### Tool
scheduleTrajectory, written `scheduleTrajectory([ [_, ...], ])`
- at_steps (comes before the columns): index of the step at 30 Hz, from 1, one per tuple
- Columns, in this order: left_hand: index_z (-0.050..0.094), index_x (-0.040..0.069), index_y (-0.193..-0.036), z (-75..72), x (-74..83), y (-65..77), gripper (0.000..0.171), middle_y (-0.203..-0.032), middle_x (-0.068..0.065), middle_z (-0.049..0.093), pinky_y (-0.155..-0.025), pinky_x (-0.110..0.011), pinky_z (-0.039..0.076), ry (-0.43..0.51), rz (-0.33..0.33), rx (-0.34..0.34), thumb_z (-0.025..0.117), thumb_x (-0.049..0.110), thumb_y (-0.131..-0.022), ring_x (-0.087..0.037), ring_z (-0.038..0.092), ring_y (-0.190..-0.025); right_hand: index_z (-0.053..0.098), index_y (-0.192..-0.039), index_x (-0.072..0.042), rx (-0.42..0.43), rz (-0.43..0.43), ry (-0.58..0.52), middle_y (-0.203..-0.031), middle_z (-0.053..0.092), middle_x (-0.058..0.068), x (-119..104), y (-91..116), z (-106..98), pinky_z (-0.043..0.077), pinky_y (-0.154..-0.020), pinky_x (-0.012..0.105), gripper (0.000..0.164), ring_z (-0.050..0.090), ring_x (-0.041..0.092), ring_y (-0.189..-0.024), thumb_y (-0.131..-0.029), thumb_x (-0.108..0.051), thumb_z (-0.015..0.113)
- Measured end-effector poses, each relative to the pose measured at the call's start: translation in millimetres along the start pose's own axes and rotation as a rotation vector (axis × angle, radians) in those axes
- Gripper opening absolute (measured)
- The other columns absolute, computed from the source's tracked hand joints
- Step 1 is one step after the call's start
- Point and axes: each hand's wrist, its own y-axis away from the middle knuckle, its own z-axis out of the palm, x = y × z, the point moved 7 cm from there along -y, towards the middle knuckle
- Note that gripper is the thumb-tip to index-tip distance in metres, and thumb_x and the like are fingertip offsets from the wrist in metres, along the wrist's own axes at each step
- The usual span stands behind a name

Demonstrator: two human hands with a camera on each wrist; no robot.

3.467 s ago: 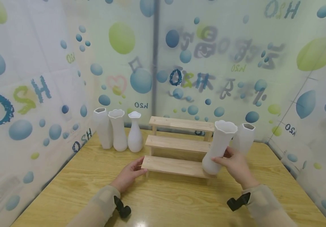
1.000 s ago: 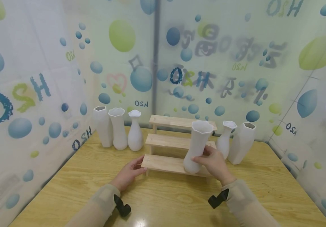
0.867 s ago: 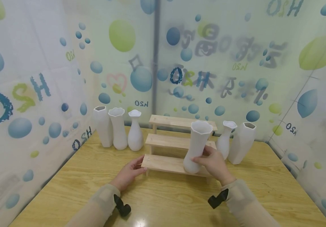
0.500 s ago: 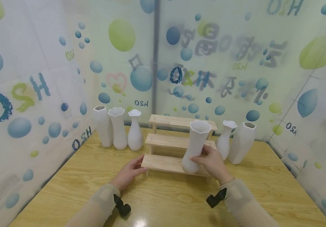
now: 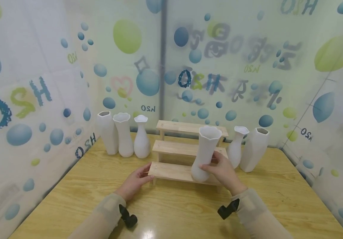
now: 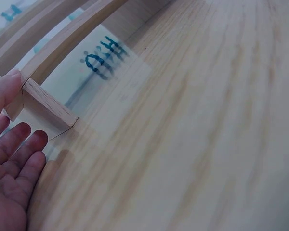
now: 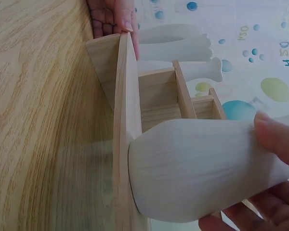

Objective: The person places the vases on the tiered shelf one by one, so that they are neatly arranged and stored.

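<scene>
My right hand (image 5: pixel 225 170) grips a white vase (image 5: pixel 208 149) with a scalloped rim, thumb in front and fingers behind. The vase stands nearly upright on the lowest step of a three-tier wooden stand (image 5: pixel 171 170), right of its middle. In the right wrist view its base (image 7: pixel 159 168) meets the board. My left hand (image 5: pixel 133 184) holds the left end of that lowest step between thumb and fingers. The left wrist view shows the thumb (image 6: pixel 7 89) against the board's corner, with the other fingers (image 6: pixel 26 149) bent beside the stand's leg (image 6: pixel 50 106).
Left of the stand are a faceted vase (image 5: pixel 107 134), a scalloped vase (image 5: pixel 124 136) and a narrow-necked vase (image 5: pixel 141 141). On its right stand another narrow-necked vase (image 5: pixel 235 149) and a faceted vase (image 5: pixel 253 151). All rest on a wooden table (image 5: pixel 171 212) before patterned curtains (image 5: pixel 219 66).
My right hand has carried the vase leftward from the lowest step's right end, uncovering the narrow-necked vase behind. Over the last second it has shifted only slightly left. The left hand stays at the stand.
</scene>
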Motion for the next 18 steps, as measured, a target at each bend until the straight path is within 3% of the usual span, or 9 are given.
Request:
scheduleTrajectory([
  [8,0.043,0.022,-0.146,0.2,-0.5,-0.2,0.066,-0.142,-0.009,0.048,-0.105,-0.051,0.034,-0.005,-0.008,0.008,0.071,0.034,-0.087,-0.029,0.047,-0.125,0.048,-0.138,-0.01,0.003,0.021,0.007,-0.131,0.055,0.013,12,9,-13,0.035,-0.103,0.056,0.07,0.049,0.031,-0.122,-0.08,-0.037,0.078],
  [18,0.043,0.021,-0.146,-0.2,-1.3,-0.2,0.065,-0.141,-0.01,0.048,-0.104,-0.052,0.036,0.002,0.001,0.017,0.07,0.032,-0.088,-0.029,0.048,-0.124,0.051,-0.134,-0.003,0.076,0.057,-0.039,-0.136,0.05,0.019,44,22,-37,0.043,-0.099,0.048,0.057,0.044,0.035,-0.126,-0.089,-0.031,0.071],
])
